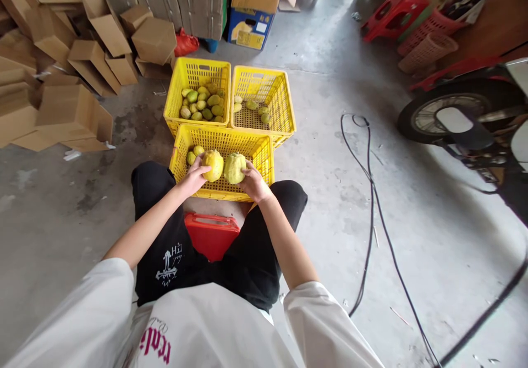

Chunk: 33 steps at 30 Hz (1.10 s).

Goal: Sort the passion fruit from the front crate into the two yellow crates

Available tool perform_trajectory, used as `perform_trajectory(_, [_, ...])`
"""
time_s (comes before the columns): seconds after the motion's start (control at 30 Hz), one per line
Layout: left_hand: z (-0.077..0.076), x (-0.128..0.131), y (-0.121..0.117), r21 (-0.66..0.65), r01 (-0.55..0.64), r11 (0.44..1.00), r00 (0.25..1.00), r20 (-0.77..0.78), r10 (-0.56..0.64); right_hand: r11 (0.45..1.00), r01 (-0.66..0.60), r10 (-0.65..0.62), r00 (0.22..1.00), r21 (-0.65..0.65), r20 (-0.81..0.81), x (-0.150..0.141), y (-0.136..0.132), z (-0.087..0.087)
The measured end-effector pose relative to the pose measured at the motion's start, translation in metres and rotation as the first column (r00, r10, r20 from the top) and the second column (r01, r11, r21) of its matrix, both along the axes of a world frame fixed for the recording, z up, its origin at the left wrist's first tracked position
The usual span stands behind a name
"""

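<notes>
My left hand (pixel 195 179) is closed round a plump yellow fruit (pixel 213 166), perhaps a papaya. My right hand (pixel 254 182) grips a lumpy yellow-green fruit (pixel 235 169) of similar size. Side by side, the two fruits are held above the near yellow crate (pixel 264 161). Inside that crate, a few smaller fruits (pixel 195 154) lie at the left end. Behind it, the far left crate (pixel 198 68) holds many green and yellow fruits (pixel 202 103). Several more fruits (pixel 252 105) are scattered in the far right crate (pixel 284 93).
Between my knees is a red plastic stool (pixel 212 239). Cardboard boxes (pixel 66 106) are piled at the left. A black cable (pixel 373 192) runs over the floor at the right, near a motorbike (pixel 466 115). Red stools (pixel 396 13) and a blue box (pixel 249 28) stand farther back.
</notes>
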<state>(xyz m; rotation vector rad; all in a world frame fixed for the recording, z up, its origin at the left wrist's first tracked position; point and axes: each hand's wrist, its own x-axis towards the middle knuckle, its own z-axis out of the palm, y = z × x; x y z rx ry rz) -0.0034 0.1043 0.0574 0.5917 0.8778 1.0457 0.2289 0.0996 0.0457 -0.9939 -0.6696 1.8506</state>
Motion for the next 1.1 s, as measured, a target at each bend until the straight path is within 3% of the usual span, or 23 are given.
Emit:
perform_trajectory(0.17, [-0.003, -0.006, 0.0, -0.005, 0.066, 0.998, 0.998, 0.015, -0.066, 0.997, -0.065, 0.062, 0.997, 0.049, 0.046, -0.006, -0.004, 0.004])
perform_trajectory(0.4, [-0.017, -0.002, -0.004, -0.056, 0.14, 0.989, 0.99, 0.016, -0.139, 0.999, -0.03, 0.03, 1.0, 0.046, 0.009, -0.008, -0.007, -0.001])
perform_trajectory(0.67, [-0.024, 0.004, -0.002, -0.095, 0.057, 0.994, 0.989, -0.13, -0.069, 1.0, 0.003, -0.003, 1.0, -0.011, 0.015, -0.01, -0.002, -0.005])
perform_trajectory(0.83, [-0.018, 0.003, -0.001, -0.145, 0.025, 0.989, 0.996, -0.078, -0.036, 0.998, 0.017, -0.021, 0.998, -0.057, -0.06, -0.005, 0.004, -0.013])
perform_trajectory(1.1, [-0.018, 0.003, 0.003, -0.131, -0.057, 0.99, 0.995, -0.084, 0.046, 1.0, -0.01, 0.01, 1.0, 0.01, -0.024, -0.004, 0.001, -0.012])
